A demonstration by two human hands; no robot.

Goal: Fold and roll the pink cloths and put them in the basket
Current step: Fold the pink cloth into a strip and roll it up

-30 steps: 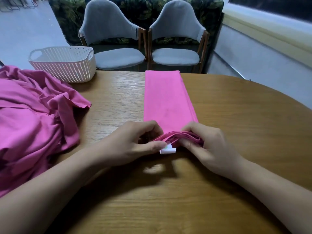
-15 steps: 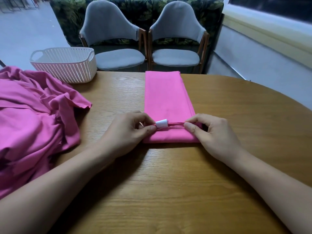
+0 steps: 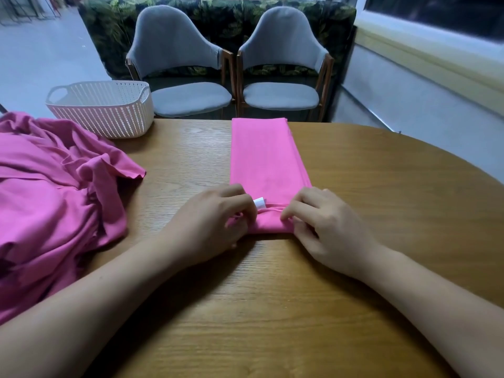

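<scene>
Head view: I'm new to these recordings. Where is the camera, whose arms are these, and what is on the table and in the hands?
No machine here. A person wears a wide-angle camera on the head, looking forward and down, so the two bare arms are their own. On the wooden table lies a pink cloth folded into a long strip. The left hand and right hand both grip its near end, which is turned over into the start of a roll; a small white tag shows between them. To the left lies a loose pile of pink cloth, and beyond it stands a white basket. Two grey chairs stand behind the table.
</scene>
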